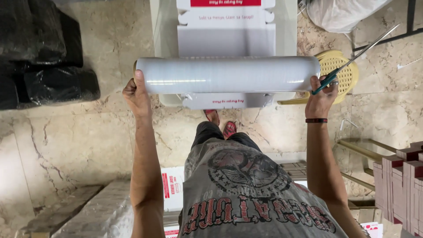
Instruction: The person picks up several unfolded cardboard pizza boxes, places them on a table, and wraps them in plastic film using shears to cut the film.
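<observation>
I hold a long roll of clear stretch film [227, 74] level in front of me, one hand at each end. My left hand [136, 94] grips the left end, thumb up against the roll. My right hand [321, 97] holds the right end and also a pair of scissors [352, 59] with teal handles, blades pointing up and to the right. Under the roll lies a stack of flat white cardboard boxes [227, 39] with red print on a white table [159, 35].
A yellow plastic chair [346, 75] stands right of the table. Black wrapped bundles [39, 53] lie at the left on the marble floor [70, 136]. A white bag [339, 13] is top right. Stacked folded boxes [401, 189] are at the right, wrapped packs [101, 211] bottom left.
</observation>
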